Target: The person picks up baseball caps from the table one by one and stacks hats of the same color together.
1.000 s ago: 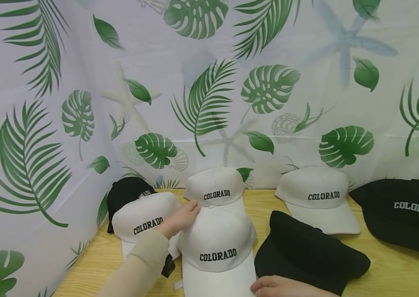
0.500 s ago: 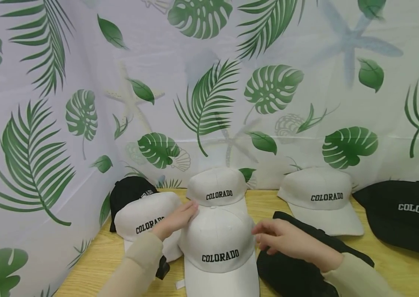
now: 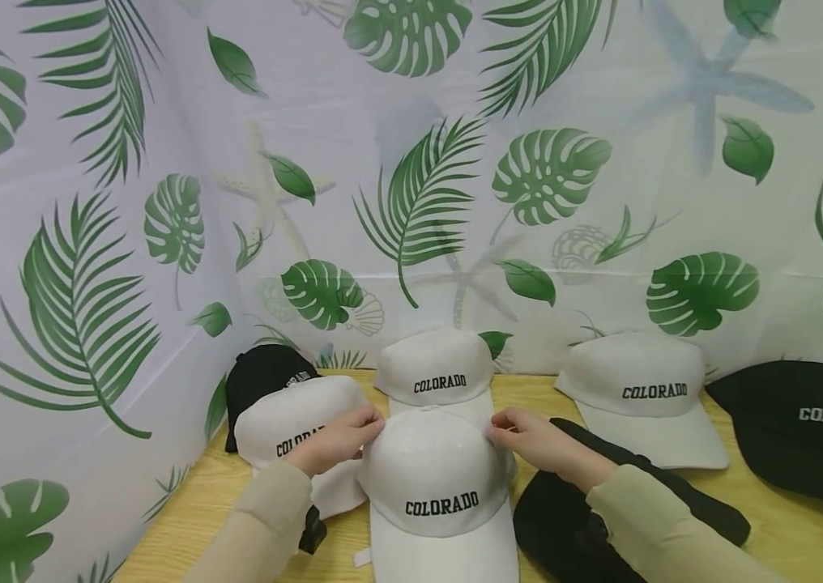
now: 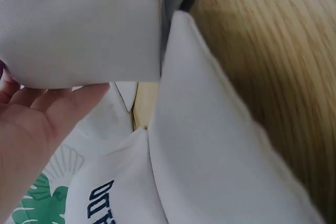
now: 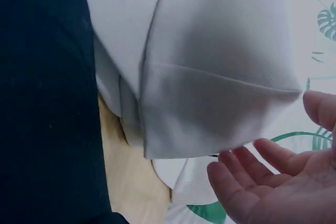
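Both hands are at the crown of the front white cap (image 3: 441,453), which faces forward with dark COLORADO lettering. On its left side, my left hand (image 3: 339,440) holds the crown; in the left wrist view the left fingers (image 4: 52,108) reach behind the cap's edge. My right hand (image 3: 546,441) grips the opposite side, and in the right wrist view the thumb (image 5: 320,111) and fingers lie on either side of a corner of the crown. Behind it stands another white cap (image 3: 437,368). A third white cap (image 3: 305,409) sits beneath the left hand, overlapping a black cap (image 3: 258,380).
A black cap (image 3: 565,518) lies under the right forearm. Farther right stand a white cap (image 3: 626,368) and a larger black cap (image 3: 805,453). The wooden table (image 3: 185,526) meets a leaf-printed cloth (image 3: 411,186) at the back and left.
My right hand has moved up from beside the brim to the right side of the front white cap's crown. The left hand stays at the crown's left. The whole view shifts slightly.
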